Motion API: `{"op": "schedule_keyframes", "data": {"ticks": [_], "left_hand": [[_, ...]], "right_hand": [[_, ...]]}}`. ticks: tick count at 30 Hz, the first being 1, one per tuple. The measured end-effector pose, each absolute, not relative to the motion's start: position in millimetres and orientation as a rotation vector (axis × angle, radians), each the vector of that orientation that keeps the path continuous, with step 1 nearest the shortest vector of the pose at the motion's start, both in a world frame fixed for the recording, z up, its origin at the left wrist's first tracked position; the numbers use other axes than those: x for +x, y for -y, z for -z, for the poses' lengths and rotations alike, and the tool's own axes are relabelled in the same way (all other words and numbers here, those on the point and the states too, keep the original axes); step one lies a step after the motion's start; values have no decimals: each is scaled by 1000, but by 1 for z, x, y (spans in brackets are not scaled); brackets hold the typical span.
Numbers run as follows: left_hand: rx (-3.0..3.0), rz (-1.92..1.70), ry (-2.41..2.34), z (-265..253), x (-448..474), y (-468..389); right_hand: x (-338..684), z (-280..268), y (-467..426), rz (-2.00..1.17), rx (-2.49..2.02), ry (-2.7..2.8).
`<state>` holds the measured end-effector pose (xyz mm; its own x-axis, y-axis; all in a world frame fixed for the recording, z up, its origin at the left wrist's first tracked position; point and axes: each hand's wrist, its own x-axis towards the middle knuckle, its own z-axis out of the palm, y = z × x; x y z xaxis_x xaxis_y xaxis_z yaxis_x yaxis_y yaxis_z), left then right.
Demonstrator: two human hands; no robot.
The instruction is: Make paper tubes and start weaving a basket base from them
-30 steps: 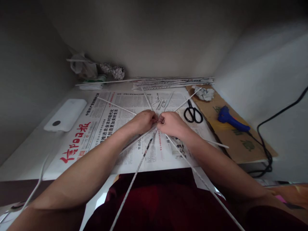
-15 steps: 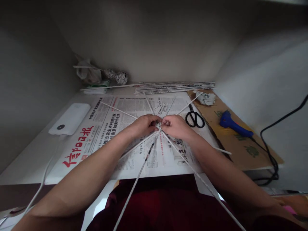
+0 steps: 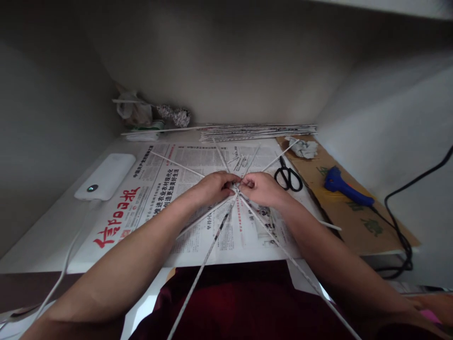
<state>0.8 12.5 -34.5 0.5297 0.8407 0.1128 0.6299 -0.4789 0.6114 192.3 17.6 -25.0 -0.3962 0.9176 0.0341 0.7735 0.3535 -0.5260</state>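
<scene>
Several thin rolled paper sticks (image 3: 208,257) spread like spokes from one centre over a newspaper sheet (image 3: 198,245). At that centre my left hand (image 3: 219,185) is closed, thumb and fingers pinching the sticks from the left. My right hand (image 3: 260,188) is closed on the crossing from the right, its fingertips almost against the left ones. The exact crossing is partly hidden by my fingers. Two long sticks run toward me past the table's front edge. Just right of my right hand lie black-handled scissors (image 3: 288,177).
A blue glue gun (image 3: 348,188) with a black cord lies on cardboard (image 3: 357,226) at right, near crumpled paper (image 3: 303,147). A bundle of paper sticks (image 3: 258,132) lies along the back wall. On the left is a white power bank (image 3: 106,174); a plastic bag (image 3: 134,112) sits behind.
The view has shifted slightly, so everything appears a little lower and to the right. Both hands stay at the crossing, with only a slight shift of the fingers.
</scene>
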Motion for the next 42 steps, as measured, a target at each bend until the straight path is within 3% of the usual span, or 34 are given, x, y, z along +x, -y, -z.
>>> {"op": "schedule_keyframes", "data": {"ticks": [42], "left_hand": [[2316, -520, -1197, 35, 4, -12]], "right_hand": [[213, 27, -29, -469, -1615, 2237]]}}
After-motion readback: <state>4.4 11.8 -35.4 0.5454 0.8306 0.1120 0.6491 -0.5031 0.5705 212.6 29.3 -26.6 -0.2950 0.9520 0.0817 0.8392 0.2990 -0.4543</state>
